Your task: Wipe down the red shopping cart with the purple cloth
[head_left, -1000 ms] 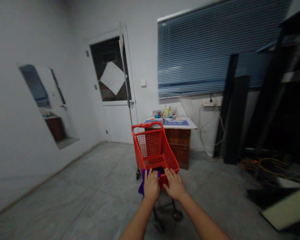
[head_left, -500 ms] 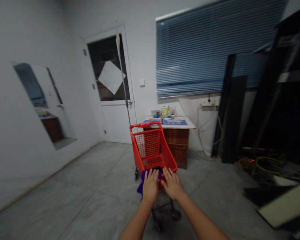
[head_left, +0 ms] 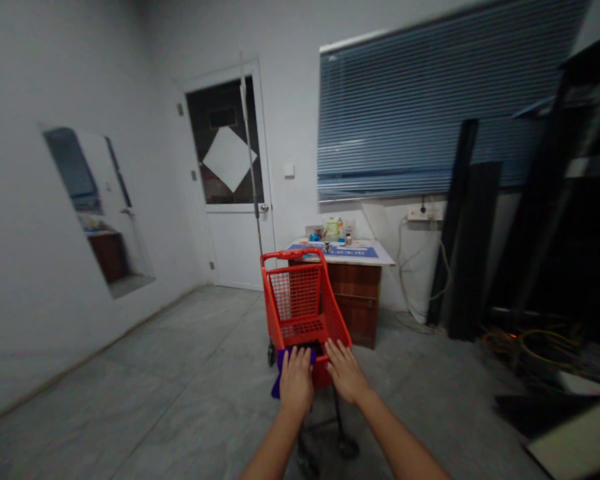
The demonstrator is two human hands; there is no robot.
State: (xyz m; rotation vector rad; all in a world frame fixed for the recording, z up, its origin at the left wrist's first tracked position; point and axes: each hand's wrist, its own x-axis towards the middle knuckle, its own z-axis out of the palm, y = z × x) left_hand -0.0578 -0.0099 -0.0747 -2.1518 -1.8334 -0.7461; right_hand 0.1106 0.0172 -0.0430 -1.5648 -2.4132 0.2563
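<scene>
A red plastic shopping cart (head_left: 336, 313) stands on the floor in front of me, its near rim under my hands. My left hand (head_left: 296, 379) lies on a purple cloth (head_left: 282, 360) draped over the left part of that rim. Its fingers stretch forward over the cloth, and its thumb is hidden. Farther right, my right hand (head_left: 347, 373) rests against the rim with fingers extended and nothing visible in it. Something dark, too unclear to name, shows in the basket between the hands. The cart's far handle (head_left: 293, 255) is red too.
Behind the cart is a brown wooden desk (head_left: 355, 290) with small items on its top. A white door (head_left: 235, 250) and a leaning pole (head_left: 251, 153) are at the back. Dark panels (head_left: 475, 247), cables (head_left: 545, 347) and a pale board (head_left: 575, 437) lie to the right.
My left hand has slid a little left along the rim with the purple cloth, widening the gap to my right hand. The head view has shifted slightly.
</scene>
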